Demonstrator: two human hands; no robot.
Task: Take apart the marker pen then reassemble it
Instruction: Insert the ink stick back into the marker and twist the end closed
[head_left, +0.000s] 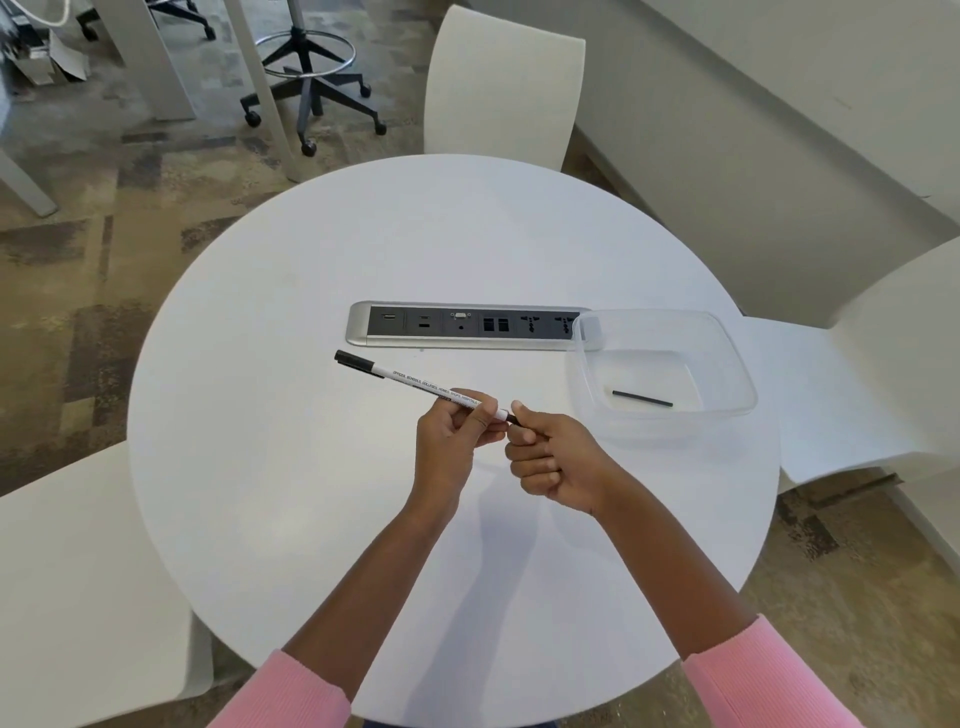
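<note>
left hand (454, 441), coming out of a pink ribbed sleeve (291, 691) at the near edge of the round white table (291, 493), is curled round the near part of the white marker pen with black print (415, 382), thumb and fingers wrapped on the barrel. right hand (553, 465), from a matching pink sleeve (758, 675), is mostly clenched, its thumb and forefinger pinching the small black end piece (514, 419) that sticks out of the barrel just beside the left hand's fingertips. whether the 2 hands touch, i cannot tell. the pen is held above the table top, slanting away to the left, and its black cap (358, 362) sits on the far end.

beyond the right hand stands a clear rectangular plastic tub (740, 364) with 1 thin black rod (642, 398) lying flat on its bottom. just behind the pen, a silver-framed strip of dark sockets and ports (467, 325) is set into the table; the tub's far left corner overlaps its right end. further off, 3 white moulded chairs stand round the table: 1 at the left (78, 571), 1 at the right (883, 374), 1 at the far side (498, 88). behind that, on patterned carpet, stands a stool's black wheeled base with a chrome foot ring (311, 78).
</note>
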